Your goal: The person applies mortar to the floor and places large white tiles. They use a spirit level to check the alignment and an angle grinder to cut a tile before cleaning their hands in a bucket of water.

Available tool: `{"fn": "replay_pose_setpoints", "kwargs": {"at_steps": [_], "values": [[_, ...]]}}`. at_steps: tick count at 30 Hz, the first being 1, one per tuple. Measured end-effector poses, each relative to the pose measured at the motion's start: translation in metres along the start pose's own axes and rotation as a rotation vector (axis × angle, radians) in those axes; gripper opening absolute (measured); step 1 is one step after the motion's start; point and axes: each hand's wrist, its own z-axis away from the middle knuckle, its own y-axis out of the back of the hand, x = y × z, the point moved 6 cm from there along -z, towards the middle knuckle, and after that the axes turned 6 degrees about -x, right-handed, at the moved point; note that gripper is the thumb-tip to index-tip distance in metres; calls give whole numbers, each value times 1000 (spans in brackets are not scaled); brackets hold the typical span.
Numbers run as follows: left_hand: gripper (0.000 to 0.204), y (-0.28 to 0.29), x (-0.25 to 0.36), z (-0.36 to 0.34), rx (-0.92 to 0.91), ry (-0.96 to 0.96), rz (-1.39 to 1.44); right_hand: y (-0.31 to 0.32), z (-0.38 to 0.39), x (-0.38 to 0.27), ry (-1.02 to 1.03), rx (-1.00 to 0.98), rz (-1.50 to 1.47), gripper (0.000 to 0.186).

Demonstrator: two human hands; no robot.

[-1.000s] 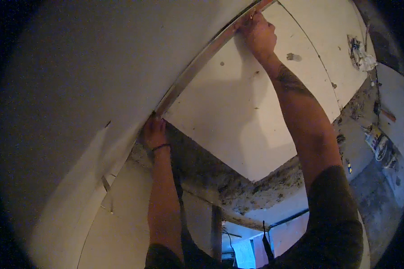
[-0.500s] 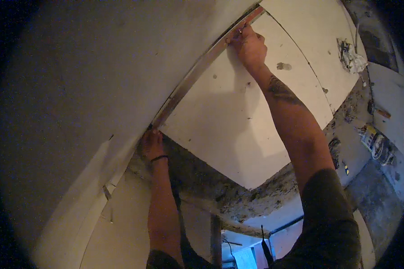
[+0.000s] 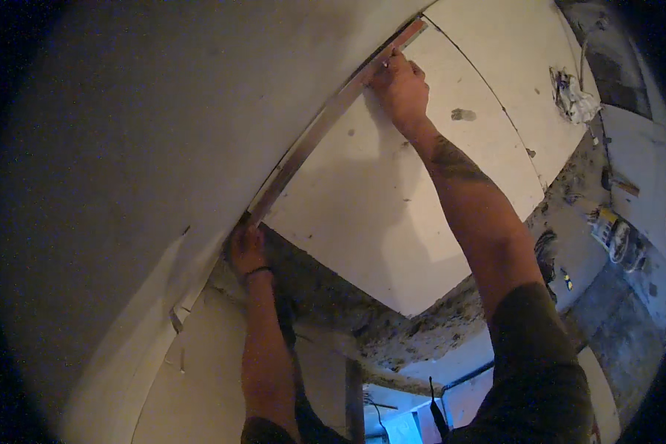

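A long, narrow reddish-brown strip point(image 3: 312, 142) lies slantwise along the edge of a pale flat panel point(image 3: 348, 214), where the panel meets a large grey-white surface point(image 3: 163, 126). My left hand point(image 3: 246, 250), a dark band at its wrist, grips the strip's near end with fingers closed. Close to the far end, my right hand point(image 3: 402, 89) has its fingers bent and pressed on the strip; some fingertips are hidden. A thin dark gap shows beside the strip. What the strip is made of, I cannot tell.
A dark seam point(image 3: 488, 87) parts the panel from another pale board. Rough, crumbly material point(image 3: 422, 333) runs along the panel's near edge. At right are crumpled pale wrapping point(image 3: 576, 100), a yellow-and-grey bundle point(image 3: 616, 235) and a small yellow-and-black item point(image 3: 567, 280).
The strip has slid slightly toward the near left, its far end drawing back from the seam's corner. Both hands stay on it. The whole view has shifted a little.
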Motion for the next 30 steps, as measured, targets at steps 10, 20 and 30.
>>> {"fn": "replay_pose_setpoints", "kwargs": {"at_steps": [10,20,30], "values": [[36,10,-23,21,291,459,833,14,29,-37,7,-83,74,46],[27,25,26,15,119,438,827,15,44,-50,-17,-198,151,54],[24,21,25,12,18,365,927,9,29,-34,-42,-221,63,52]]}}
